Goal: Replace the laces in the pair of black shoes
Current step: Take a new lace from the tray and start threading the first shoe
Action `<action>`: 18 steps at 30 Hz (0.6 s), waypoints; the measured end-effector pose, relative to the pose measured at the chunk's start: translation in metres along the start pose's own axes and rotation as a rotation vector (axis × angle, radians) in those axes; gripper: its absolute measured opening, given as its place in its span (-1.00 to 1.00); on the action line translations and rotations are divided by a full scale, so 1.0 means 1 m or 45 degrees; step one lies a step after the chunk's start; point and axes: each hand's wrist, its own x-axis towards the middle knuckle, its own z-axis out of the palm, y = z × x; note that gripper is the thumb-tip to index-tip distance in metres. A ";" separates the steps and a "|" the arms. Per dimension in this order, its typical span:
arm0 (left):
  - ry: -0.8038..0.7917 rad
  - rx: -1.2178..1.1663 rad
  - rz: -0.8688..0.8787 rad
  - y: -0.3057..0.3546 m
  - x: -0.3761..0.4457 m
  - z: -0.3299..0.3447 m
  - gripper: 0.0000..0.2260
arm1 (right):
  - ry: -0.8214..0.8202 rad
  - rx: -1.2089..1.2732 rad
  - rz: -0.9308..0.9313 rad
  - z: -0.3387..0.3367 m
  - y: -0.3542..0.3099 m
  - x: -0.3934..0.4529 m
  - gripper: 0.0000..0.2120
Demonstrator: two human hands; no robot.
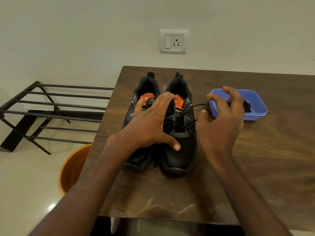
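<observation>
Left hand spread flat across both shoes, thumb on the right shoe, fingers reaching the left shoe. Right hand blurred, fingers loosely curled beside a lace running from the right shoe; grip impossible to tell. Shoes side by side on the surface, more laces in the blue tub.

The orange insole of the right-hand black shoe carries dark print, of which only "AIR" reads clearly; the smaller lines are illegible.
</observation>
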 end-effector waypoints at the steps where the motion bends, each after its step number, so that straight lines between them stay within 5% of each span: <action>1: 0.003 -0.003 0.003 0.000 0.000 0.000 0.18 | -0.111 -0.090 -0.120 0.002 -0.002 -0.002 -0.67; 7: 0.034 -0.004 0.026 0.000 -0.001 0.001 0.17 | -0.622 -0.252 -0.212 0.018 -0.002 -0.008 -0.79; 10: 0.022 -0.007 0.020 0.001 -0.001 0.001 0.17 | -0.355 -0.084 -0.177 0.015 0.004 -0.006 -0.91; 14: 0.017 -0.029 -0.006 -0.001 -0.001 0.000 0.16 | 0.263 0.437 0.272 -0.004 0.007 0.012 -0.92; 18: 0.027 -0.019 -0.012 0.000 0.000 0.001 0.17 | 0.053 -0.031 -0.083 -0.007 0.011 0.012 -0.61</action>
